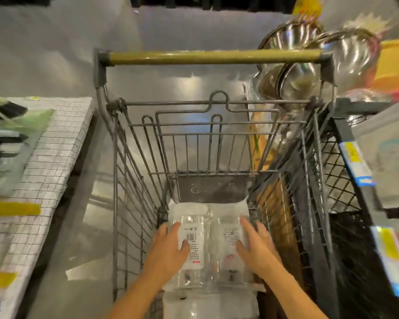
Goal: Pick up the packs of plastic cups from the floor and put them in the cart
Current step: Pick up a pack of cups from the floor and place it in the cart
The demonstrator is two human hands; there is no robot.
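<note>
Dim, warm indoor light from overhead. Pale glare patches on the glossy floor (189, 84) beyond the cart (214, 56); hard highlights on steel bowls (346, 54) upper right. Smeared, motion-blurred margins, wide-angle bending toward corners, sharper centre.

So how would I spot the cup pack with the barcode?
Look in the grey wire cart. Of the clear packs lying side by side, it is the left pack, under the left hand; its label, unlike the right pack's, shows a black barcode.
</note>
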